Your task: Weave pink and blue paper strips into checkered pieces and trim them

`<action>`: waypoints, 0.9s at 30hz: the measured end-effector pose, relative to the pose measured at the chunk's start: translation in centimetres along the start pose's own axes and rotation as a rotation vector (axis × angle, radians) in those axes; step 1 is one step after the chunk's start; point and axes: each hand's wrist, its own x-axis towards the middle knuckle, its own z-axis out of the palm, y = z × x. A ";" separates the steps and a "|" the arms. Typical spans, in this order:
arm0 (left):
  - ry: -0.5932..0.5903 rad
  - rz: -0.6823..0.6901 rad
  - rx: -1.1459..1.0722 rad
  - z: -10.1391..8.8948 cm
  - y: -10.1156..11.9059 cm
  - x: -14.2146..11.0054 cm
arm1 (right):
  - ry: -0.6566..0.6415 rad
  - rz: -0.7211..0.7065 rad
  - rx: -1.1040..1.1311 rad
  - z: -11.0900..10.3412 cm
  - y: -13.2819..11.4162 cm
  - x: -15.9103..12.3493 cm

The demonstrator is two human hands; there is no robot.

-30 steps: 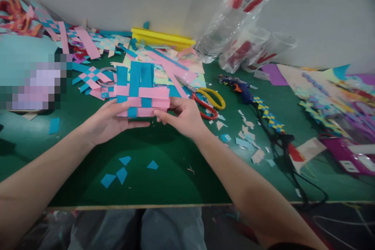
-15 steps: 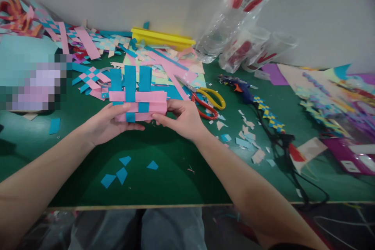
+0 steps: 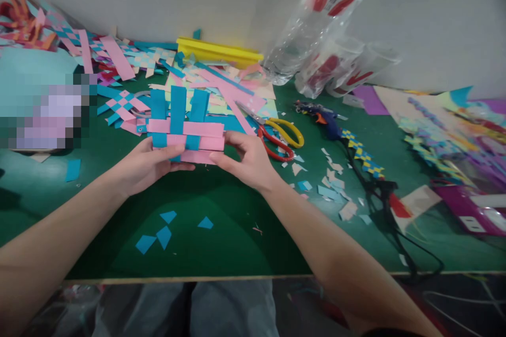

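A weave of pink and blue paper strips (image 3: 203, 143) is held up above the green table in both hands. Three blue strips stick up from its top, crossing over and under the pink rows. My left hand (image 3: 154, 165) is closed on its lower left, the thumb across the front and the fingers behind or beneath. At the right end, my right hand (image 3: 247, 158) pinches it between thumb and fingers. Behind the right hand lie scissors (image 3: 279, 137) with one red and one yellow handle. The back of the weave is hidden.
Several blue scraps (image 3: 164, 237) lie on the green table (image 3: 237, 253) near its front edge. A blue glue gun (image 3: 332, 124) with a black cord lies to the right. Stacked plastic cups (image 3: 328, 63) lean at the back beside a yellow tray (image 3: 221, 52). Woven paper pieces (image 3: 122, 102) crowd the left.
My left thumb has slid right across the front of the weave. The blue strips on top now lean and fan slightly to the right; the right hand has barely shifted.
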 end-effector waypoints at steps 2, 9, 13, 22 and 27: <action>0.032 0.001 -0.004 0.1 0.0 0.1 | 0.064 -0.013 -0.025 0.0 0.1 0.1; -0.029 0.007 0.033 0.2 -0.1 0.0 | 0.063 0.057 0.046 0.4 0.4 0.2; -0.077 0.002 0.007 -0.1 0.1 -0.2 | 0.006 0.050 -0.004 0.5 0.1 0.0; -0.162 0.009 -0.094 -0.3 0.4 -0.2 | -0.059 0.070 0.019 0.3 0.1 0.0; -0.165 -0.038 -0.128 -0.6 0.5 -0.4 | -0.095 0.079 0.012 0.2 0.0 0.0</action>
